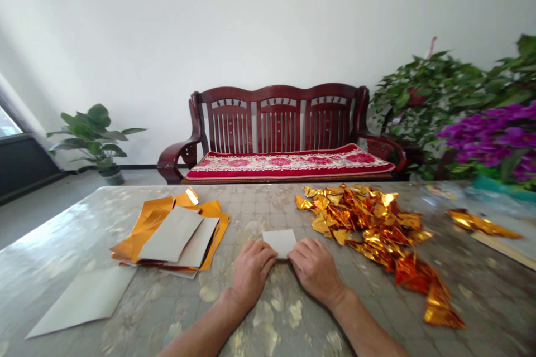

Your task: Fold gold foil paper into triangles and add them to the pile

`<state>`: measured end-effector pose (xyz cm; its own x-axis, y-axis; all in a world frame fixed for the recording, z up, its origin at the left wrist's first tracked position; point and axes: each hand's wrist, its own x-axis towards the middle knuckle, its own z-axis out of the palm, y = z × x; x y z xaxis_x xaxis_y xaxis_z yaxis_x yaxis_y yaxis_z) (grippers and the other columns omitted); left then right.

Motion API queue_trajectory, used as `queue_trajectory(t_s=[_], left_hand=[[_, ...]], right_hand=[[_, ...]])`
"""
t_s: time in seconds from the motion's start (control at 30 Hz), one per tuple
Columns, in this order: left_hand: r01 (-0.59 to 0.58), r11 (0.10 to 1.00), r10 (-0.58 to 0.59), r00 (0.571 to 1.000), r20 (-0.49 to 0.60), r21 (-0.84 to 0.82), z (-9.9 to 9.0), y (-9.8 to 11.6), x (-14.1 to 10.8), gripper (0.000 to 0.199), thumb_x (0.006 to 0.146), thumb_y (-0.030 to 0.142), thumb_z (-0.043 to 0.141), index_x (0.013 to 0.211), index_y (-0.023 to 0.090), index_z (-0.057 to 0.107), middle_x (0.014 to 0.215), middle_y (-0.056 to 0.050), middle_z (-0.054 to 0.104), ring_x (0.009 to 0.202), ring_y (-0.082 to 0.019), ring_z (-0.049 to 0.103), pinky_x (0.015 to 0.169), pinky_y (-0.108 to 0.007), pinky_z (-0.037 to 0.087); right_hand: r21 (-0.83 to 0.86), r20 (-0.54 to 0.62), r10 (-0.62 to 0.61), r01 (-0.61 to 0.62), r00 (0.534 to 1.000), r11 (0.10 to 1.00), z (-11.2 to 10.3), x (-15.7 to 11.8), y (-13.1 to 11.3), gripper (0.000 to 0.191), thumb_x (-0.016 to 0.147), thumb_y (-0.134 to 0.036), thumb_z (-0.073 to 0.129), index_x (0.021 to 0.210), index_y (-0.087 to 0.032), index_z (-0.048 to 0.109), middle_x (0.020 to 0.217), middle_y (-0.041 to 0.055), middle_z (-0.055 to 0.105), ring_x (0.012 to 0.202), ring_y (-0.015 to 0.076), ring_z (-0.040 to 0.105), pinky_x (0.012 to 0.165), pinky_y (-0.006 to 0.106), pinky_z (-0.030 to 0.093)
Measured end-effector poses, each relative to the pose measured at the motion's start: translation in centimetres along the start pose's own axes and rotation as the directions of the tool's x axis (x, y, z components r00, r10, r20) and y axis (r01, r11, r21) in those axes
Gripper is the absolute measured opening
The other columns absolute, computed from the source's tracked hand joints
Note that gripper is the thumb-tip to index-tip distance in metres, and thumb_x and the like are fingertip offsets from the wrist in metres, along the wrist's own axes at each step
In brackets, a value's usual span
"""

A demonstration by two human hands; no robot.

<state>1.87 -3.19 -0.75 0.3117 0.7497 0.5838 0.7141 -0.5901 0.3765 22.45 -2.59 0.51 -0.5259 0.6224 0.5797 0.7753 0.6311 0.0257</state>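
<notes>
A small folded pale sheet (280, 242) lies at the middle of the marble-patterned table (79, 228). My left hand (251, 273) and my right hand (316, 270) press on its lower corners from either side, hiding its near edge. To the left of my left hand is a stack of gold foil sheets (170, 237) with pale backing sheets on top. A loose pale sheet (81, 301) lies nearer the table's left edge. Just right of my right hand spreads a heap of crumpled, folded gold foil pieces (364, 223).
A few more gold foil pieces (481, 223) lie on a flat board at the table's right side. Beyond the table stand a dark red wooden bench (278, 117) with a red cushion, a potted plant (92, 136) and artificial purple flowers (489, 139).
</notes>
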Motion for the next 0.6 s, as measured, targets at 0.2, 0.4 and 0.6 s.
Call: queue_trajectory(t_s=[0.2, 0.4, 0.6], left_hand=[[0.008, 1.0, -0.009, 0.998, 0.063, 0.023, 0.5, -0.4, 0.0, 0.018, 0.091, 0.017, 0.059, 0.077, 0.021, 0.07, 0.077, -0.002, 0.063, 0.078, -0.018, 0.057, 0.069, -0.028, 0.044], [0.118, 0.992, -0.112, 0.985, 0.131, -0.039, 0.6, -0.8, 0.1, 0.022, 0.091, 0.019, 0.056, 0.074, 0.022, 0.07, 0.076, -0.002, 0.065, 0.078, -0.019, 0.061, 0.07, -0.029, 0.045], [0.181, 0.983, -0.173, 0.973, 0.152, -0.036, 0.5, -1.1, 0.2, 0.018, 0.087, 0.022, 0.06, 0.074, 0.022, 0.072, 0.074, -0.002, 0.067, 0.077, -0.019, 0.062, 0.073, -0.03, 0.044]], right_hand=[[0.051, 0.118, 0.009, -0.015, 0.993, 0.999, 0.4, -0.2, 0.1, 0.018, 0.093, -0.018, 0.057, 0.076, -0.021, 0.063, 0.08, 0.0023, 0.062, 0.082, 0.0184, 0.05, 0.074, 0.032, 0.033], [0.121, 0.175, 0.08, -0.102, 0.981, 0.987, 0.4, -0.3, 0.5, 0.016, 0.093, -0.019, 0.057, 0.08, -0.022, 0.065, 0.083, 0.0018, 0.063, 0.085, 0.0182, 0.054, 0.075, 0.03, 0.036], [0.185, 0.207, 0.18, -0.219, 0.962, 0.958, 0.6, -0.3, 0.6, 0.019, 0.094, -0.02, 0.056, 0.081, -0.023, 0.069, 0.082, 0.0009, 0.065, 0.084, 0.0177, 0.056, 0.074, 0.029, 0.038]])
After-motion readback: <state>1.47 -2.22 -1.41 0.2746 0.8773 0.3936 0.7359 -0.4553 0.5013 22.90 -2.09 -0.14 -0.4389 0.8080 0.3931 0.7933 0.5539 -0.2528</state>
